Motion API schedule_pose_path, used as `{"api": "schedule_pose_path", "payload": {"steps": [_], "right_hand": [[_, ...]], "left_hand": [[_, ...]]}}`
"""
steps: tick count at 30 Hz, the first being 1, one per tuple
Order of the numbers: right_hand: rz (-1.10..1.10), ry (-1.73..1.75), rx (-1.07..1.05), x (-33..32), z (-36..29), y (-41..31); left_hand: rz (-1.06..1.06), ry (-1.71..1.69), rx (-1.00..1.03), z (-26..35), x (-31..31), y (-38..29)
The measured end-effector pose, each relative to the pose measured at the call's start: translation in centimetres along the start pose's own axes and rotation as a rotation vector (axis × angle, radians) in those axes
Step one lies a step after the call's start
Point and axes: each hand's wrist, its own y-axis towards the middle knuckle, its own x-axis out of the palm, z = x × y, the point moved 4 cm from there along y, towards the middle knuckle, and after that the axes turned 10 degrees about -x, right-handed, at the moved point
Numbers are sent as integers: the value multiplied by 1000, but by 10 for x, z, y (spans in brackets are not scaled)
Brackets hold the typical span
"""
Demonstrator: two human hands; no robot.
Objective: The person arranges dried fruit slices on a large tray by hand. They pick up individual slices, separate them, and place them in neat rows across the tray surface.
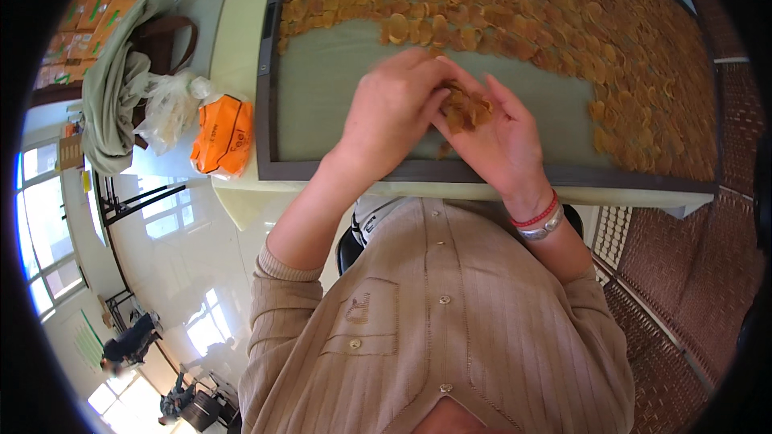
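Observation:
My right hand [503,132] is cupped palm up around a small pile of thin, amber-brown dried slices [464,110]. My left hand [392,99] meets it from the left, its fingers bent and touching the edge of the pile; whether a slice is pinched between its fingertips is hidden. Both hands are over a dark-framed mesh tray [325,84]. Similar slices [512,12] lie in overlapping rows across the far and right parts of the mesh. One loose slice [444,149] shows below my hands, near the front bar.
The tray rests on a table with a pale yellow cloth [238,30]. Left of it are an orange printed bag [223,135], a clear plastic bag [169,108] and grey-green fabric [108,90]. Boxes [99,6] stand at the far left. Woven brown panels [693,253] are on the right. People are in the background.

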Motion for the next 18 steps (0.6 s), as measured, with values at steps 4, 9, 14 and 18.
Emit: {"api": "schedule_pose_path", "payload": {"steps": [4,9,14,18], "right_hand": [[-65,19,30,-3,-2,-2],[-69,67,50,-2,-1,-2],[4,6,33,1,1,-1],[98,-60,-2,2,0,-1]], "left_hand": [[-12,42,-21,1,6,2],[0,-21,-19,2,2,2],[11,-138,-123,-9,2,0],[2,-229,-212,-10,-2,-2]]}}
